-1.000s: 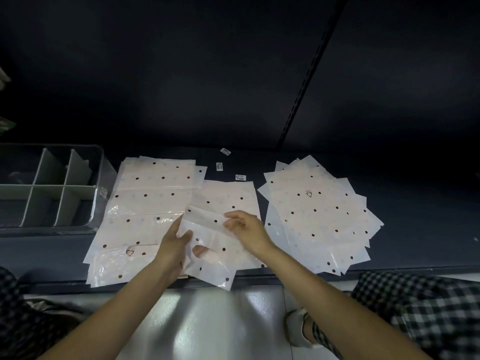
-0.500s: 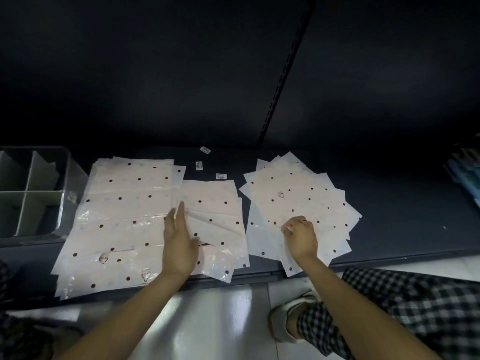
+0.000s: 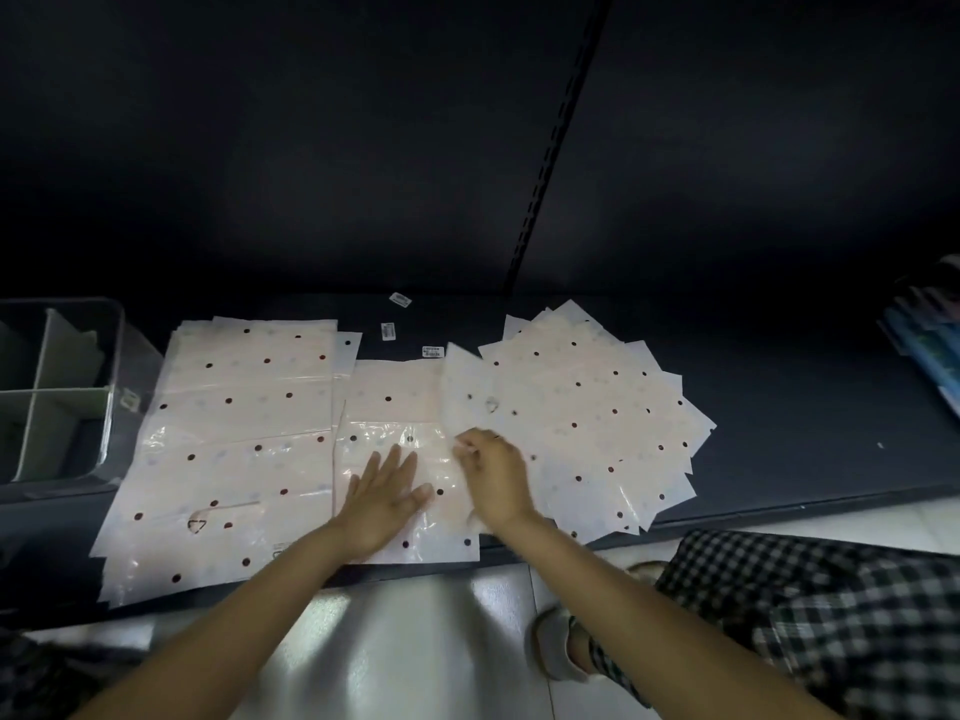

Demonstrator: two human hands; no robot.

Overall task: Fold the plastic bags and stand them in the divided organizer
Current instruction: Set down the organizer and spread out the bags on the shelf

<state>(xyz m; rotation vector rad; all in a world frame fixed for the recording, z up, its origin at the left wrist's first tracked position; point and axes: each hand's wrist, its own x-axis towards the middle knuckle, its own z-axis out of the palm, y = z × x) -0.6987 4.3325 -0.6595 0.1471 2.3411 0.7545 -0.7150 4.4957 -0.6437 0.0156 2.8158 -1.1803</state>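
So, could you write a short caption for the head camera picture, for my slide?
Left hand flattens a dotted plastic bag while the right hand lifts another bag off the fanned pile.

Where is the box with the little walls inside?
The divided organizer sits at the far left of the head view on the dark shelf, right beside the left pile of dotted bags.

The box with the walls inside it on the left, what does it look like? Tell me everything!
The divided organizer is a see-through plastic box with pale greyish dividers that cross and split it into compartments. It sits upright on the dark shelf at the far left, partly cut off by the picture's edge. The compartments in view look empty, with no folded bags standing in them. Its right wall stands beside the left pile of dotted bags. Neither hand touches it.
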